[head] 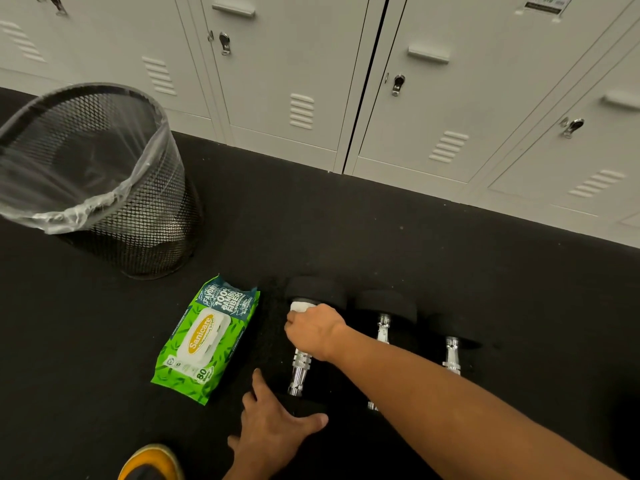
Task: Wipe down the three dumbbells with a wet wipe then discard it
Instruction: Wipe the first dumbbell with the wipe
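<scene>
Black rubber floor (398, 237) is running across the middle of the frame, bounded along the top and upper right by a row of grey lockers (433, 109) meeting it in a slanted line. Open floor is lying between the lockers and the dumbbells, and more at lower left beside the wipes pack.

Mesh waste bin (138, 216) is standing at upper left, lined with a clear plastic bag (69, 188) folded over its rim; nothing is showing inside it.

Count: three dumbbells lying side by side, lower centre, chrome handles pointing up-frame. Left dumbbell (300, 370), middle dumbbell (383, 329), right dumbbell (452, 355). One green wipes pack (207, 341) is lying flat just left of the left dumbbell, lid closed.

Right hand (315, 330) is clenching a white wet wipe (299, 307) around the upper end of the left dumbbell's handle, right below its far black head. Left hand (273, 427) is resting with fingers spread and straight over the near head of the same dumbbell, pressing it down. One yellow-and-dark shoe tip (152, 462) is showing at the bottom edge.
</scene>
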`<state>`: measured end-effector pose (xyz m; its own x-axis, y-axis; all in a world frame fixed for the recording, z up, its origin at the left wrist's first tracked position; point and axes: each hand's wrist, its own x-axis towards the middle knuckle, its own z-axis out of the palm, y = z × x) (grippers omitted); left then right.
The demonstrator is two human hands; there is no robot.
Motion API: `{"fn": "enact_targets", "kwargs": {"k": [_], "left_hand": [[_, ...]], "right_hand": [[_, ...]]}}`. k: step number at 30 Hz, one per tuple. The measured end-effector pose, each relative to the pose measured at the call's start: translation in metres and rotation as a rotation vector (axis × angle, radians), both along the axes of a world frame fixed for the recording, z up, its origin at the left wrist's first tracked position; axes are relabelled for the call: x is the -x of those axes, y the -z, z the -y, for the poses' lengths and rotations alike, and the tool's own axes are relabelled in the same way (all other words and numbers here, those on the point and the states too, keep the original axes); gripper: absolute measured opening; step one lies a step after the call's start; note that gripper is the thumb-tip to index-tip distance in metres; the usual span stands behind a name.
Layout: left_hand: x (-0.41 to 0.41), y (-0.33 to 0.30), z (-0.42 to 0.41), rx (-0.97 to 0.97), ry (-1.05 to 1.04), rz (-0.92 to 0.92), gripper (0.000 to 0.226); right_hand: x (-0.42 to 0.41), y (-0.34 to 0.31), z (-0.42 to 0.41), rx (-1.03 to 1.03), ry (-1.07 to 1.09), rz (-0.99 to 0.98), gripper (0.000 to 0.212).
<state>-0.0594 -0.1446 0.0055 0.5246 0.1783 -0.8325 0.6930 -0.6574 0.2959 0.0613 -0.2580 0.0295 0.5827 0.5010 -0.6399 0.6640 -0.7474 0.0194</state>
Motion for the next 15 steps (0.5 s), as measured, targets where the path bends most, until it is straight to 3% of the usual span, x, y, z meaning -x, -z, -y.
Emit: {"fn": "enact_targets", "kwargs": {"k": [7,15], "left_hand": [[-0.001,0.001,0.002,-0.011,0.004,-0.016,0.161],[0.001,-0.001,0.000,-0.020,0.018,0.004,0.158]], "right_hand": [[-0.006,0.013,0.000,0.038,0.078,-0.119,0.035],[0.000,0.024,0.001,0.032,0.119,-0.113,0.046]]}}
